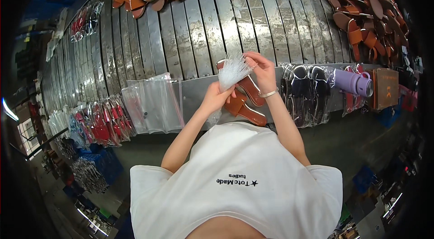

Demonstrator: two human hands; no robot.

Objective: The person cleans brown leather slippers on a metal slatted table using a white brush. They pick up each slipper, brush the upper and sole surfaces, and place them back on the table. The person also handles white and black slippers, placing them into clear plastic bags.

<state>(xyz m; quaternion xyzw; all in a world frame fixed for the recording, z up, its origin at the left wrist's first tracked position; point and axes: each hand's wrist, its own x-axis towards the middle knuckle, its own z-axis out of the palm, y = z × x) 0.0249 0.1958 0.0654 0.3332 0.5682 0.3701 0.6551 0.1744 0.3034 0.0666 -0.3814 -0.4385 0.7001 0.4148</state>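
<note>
Left hand (215, 96) curled round the base of a clear, fine-stranded tuft (232, 75); right hand (265, 72) raised beside it, thumb and fingertips drawn in at the tuft's upper right edge. Cannot tell whether a strand is pinched there. Tuft sits between the two hands; long axis runs from the left grip away from the body, leaning slightly right, splaying at the far end. Left hand nearer the bound base, right nearer the loose tips: that is the relation that counts. Below the hands, two brown sandals on the counter (195, 93): far sandal (251, 91) partly behind the tuft, near sandal (254, 116) closer to the body, both slanting down toward the right forearm. Left of the left hand, flat clear bags (151, 109). Right of the right hand, bagged black sandals (308, 96), then a purple mug (354, 83). Beyond both hands, metal slats (199, 29).
</note>
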